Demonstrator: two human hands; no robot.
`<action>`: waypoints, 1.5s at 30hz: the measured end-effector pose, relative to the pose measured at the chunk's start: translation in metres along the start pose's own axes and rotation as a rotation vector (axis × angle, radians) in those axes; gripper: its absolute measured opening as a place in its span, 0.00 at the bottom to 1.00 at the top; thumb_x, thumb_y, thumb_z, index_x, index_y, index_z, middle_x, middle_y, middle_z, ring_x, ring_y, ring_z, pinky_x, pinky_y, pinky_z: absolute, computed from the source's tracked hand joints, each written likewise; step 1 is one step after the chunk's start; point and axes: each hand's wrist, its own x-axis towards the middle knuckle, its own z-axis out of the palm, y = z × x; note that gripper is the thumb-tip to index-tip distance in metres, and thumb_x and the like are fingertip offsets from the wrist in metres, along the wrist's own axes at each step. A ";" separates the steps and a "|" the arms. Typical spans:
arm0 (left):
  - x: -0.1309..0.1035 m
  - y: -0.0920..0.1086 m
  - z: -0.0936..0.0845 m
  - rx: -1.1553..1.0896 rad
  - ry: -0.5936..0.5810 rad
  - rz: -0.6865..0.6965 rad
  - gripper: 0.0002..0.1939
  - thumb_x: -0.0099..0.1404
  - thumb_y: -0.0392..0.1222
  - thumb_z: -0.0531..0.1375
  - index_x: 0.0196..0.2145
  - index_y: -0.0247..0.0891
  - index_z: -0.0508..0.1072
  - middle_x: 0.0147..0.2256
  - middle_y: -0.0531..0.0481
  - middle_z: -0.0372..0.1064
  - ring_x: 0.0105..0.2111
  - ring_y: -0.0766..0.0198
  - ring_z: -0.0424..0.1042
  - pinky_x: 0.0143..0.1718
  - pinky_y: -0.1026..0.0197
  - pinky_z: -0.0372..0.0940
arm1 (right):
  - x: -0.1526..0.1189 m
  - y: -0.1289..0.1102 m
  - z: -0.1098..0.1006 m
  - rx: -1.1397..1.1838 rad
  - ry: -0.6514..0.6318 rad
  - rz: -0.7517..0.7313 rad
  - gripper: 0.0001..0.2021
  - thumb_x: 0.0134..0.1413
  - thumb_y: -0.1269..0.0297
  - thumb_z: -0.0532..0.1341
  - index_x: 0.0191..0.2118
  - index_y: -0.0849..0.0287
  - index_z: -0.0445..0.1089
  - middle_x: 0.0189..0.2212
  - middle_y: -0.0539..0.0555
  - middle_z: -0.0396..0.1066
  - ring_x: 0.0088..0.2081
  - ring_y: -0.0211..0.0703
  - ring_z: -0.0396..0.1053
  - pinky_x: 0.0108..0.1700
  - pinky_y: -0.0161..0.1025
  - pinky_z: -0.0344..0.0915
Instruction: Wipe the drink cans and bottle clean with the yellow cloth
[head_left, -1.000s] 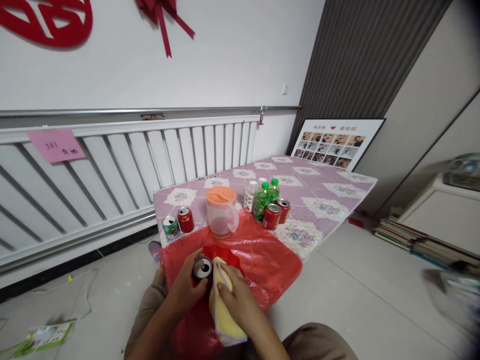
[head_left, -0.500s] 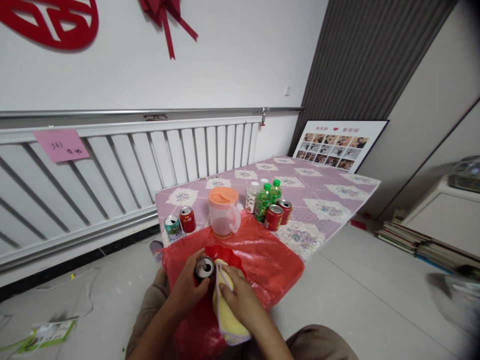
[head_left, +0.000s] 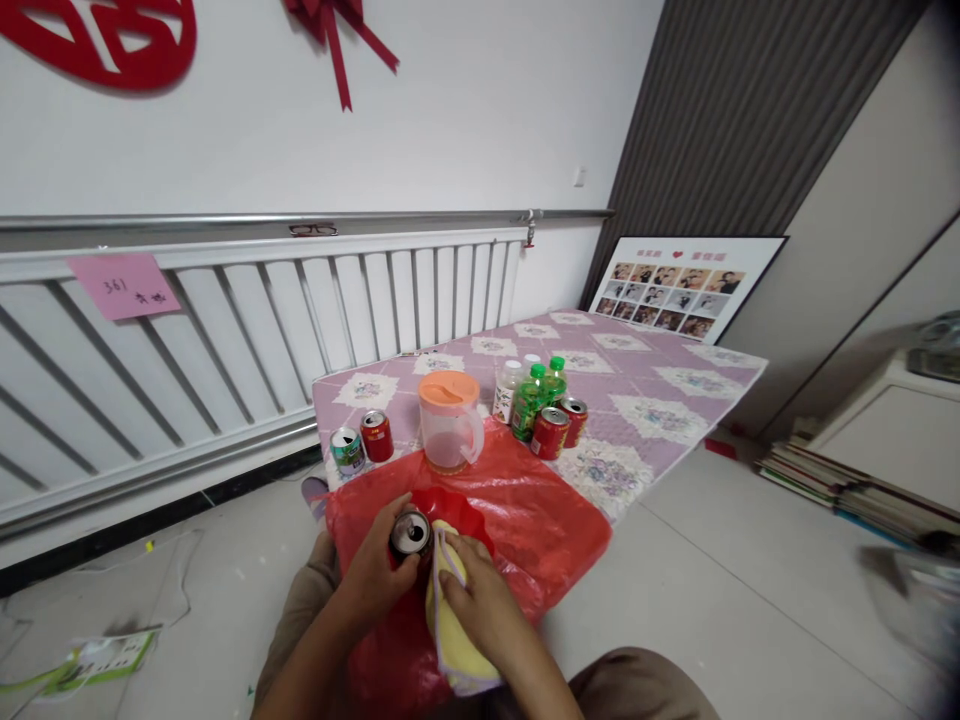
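Note:
My left hand (head_left: 381, 560) is wrapped round an opened drink can (head_left: 411, 534), its silver top facing up. Just right of it, my right hand (head_left: 476, 590) grips a yellow cloth (head_left: 463, 640) with a pale purple edge, close against the can's side. Beneath both hands lies a red plastic bag (head_left: 536, 520), spread over the table's front edge and down over my lap. A red scalloped dish (head_left: 459, 512) shows behind the cloth, partly hidden by it and by my hands.
A lidded pitcher (head_left: 448, 430) stands beyond the bag. Left of it are a green can (head_left: 347, 452) and a red can (head_left: 376, 436). To the right, red cans (head_left: 550, 434) and several bottles (head_left: 529, 405) cluster on the patterned tablecloth (head_left: 622, 345). A radiator (head_left: 247, 340) lines the wall.
The whole view has shifted very slightly. Both hands keep their hold on the can and the cloth, with almost no movement between them.

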 end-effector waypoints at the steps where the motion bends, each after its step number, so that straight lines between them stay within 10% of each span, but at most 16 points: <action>1: 0.001 0.000 -0.001 -0.003 -0.010 0.001 0.35 0.50 0.31 0.57 0.58 0.39 0.62 0.54 0.43 0.67 0.56 0.53 0.67 0.60 0.46 0.60 | -0.001 0.000 0.000 0.000 -0.004 0.006 0.26 0.54 0.68 0.57 0.60 0.59 0.64 0.59 0.61 0.64 0.61 0.49 0.61 0.63 0.49 0.56; 8: 0.009 0.007 -0.014 0.006 -0.115 0.009 0.38 0.50 0.30 0.57 0.60 0.41 0.60 0.55 0.43 0.68 0.57 0.51 0.66 0.60 0.46 0.60 | -0.003 -0.005 -0.004 -0.017 -0.012 0.018 0.26 0.54 0.68 0.56 0.60 0.60 0.64 0.60 0.61 0.63 0.62 0.49 0.59 0.64 0.47 0.54; 17: 0.003 0.004 0.002 0.243 0.180 -0.008 0.36 0.50 0.42 0.65 0.57 0.38 0.64 0.50 0.41 0.68 0.52 0.45 0.67 0.56 0.39 0.61 | 0.004 -0.014 -0.013 0.025 0.065 -0.093 0.24 0.58 0.65 0.55 0.61 0.57 0.62 0.61 0.59 0.60 0.63 0.46 0.57 0.64 0.46 0.54; 45: 0.007 -0.001 -0.008 0.005 -0.045 -0.042 0.36 0.51 0.33 0.57 0.59 0.37 0.59 0.53 0.42 0.67 0.54 0.52 0.68 0.60 0.46 0.60 | 0.004 -0.007 -0.023 0.002 -0.031 -0.052 0.26 0.54 0.66 0.55 0.60 0.59 0.63 0.60 0.60 0.63 0.62 0.47 0.59 0.64 0.47 0.54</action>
